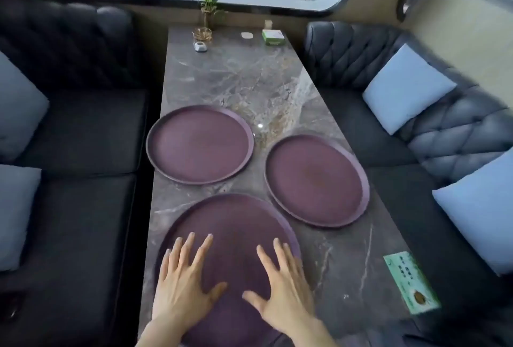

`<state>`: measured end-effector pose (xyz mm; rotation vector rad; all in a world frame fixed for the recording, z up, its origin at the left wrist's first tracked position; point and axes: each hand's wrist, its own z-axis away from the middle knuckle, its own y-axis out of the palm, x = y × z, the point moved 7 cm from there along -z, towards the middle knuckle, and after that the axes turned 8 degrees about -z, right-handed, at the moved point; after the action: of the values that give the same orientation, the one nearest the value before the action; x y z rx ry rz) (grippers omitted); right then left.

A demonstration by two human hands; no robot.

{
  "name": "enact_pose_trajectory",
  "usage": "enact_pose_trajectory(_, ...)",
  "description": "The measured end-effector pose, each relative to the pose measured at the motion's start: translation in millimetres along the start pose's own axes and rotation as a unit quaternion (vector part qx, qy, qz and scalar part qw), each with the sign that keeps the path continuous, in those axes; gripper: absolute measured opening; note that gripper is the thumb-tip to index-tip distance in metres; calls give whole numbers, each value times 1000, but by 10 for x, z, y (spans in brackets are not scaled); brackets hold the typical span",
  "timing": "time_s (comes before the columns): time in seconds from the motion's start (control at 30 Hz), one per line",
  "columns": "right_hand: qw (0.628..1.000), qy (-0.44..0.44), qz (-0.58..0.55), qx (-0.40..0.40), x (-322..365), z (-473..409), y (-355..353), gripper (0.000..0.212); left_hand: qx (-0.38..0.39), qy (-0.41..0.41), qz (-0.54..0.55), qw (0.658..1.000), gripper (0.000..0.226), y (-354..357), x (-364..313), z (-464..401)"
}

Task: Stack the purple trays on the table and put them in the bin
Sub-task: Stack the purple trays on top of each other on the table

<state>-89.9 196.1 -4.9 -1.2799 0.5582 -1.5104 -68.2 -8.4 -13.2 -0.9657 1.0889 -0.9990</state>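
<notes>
Head view: the left hand (181, 283) and right hand (283, 288) were spread flat, grasping nothing, over the nearest purple tray (236, 224) on the tabletop (249, 77), two more trays (200, 144) lying beyond them.

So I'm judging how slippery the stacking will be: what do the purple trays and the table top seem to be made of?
The nearest tray, left tray and right tray look like matte plastic, possibly with a non-slip face: dull, no glare, thin raised rims. The table looks like polished grey marble or a marble-look slab: pale veins, glossy reflection.
</notes>
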Motion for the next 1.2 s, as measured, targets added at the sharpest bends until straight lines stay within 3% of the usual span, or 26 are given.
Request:
enact_pose_trajectory(0.03, 1000, 6, 0, 29, -34, -7, 100, 102, 38, 0, 10, 999, 107, 88, 30, 4)
enact_pose_trajectory(0.2, 997, 32, 37, 52, -198, -51, 396, 112, 76, 1, -6, 997, 125, 429, 144, 52)
enact_pose_trajectory(0.3, 998, 18, 51, 10, -235, -139, 396, 116, 66, 6, -10, 998, 128, 507, 183, 10)
enact_pose_trajectory(0.5, 997, 28, 42, 54, -288, -315, 351, 115, 54, 7, -48, 997, 129, 535, 162, -162)
enact_pose_trajectory(0.6, 998, 39, 0, 53, -250, -333, 263, 99, 48, -7, -61, 997, 114, 493, 143, -215)
enact_pose_trajectory(0.73, 990, 86, -90, -63, -352, -444, -250, 61, -13, -8, -52, 999, 62, 114, -50, -529)
enact_pose_trajectory(0.83, 963, 149, -171, -146, -662, -596, -706, 33, -25, -34, 19, 999, 40, -236, -306, -894)
enact_pose_trajectory(0.9, 936, 203, -242, -159, -940, -713, -968, 17, -20, -53, 93, 994, 31, -355, -529, -1174)
enact_pose_trajectory(0.97, 914, 238, -279, -171, -1228, -834, -1227, 9, -14, -58, 152, 987, 29, -404, -773, -1467)
enact_pose_trajectory(1.03, 907, 256, -277, -188, -1537, -973, -1489, 14, -5, -74, 207, 975, 31, -397, -1006, -1762)
enact_pose_trajectory(1.2, 880, 297, -294, -226, -2290, -1307, -1980, 23, 37, -117, 271, 955, 54, -187, -1426, -2365)
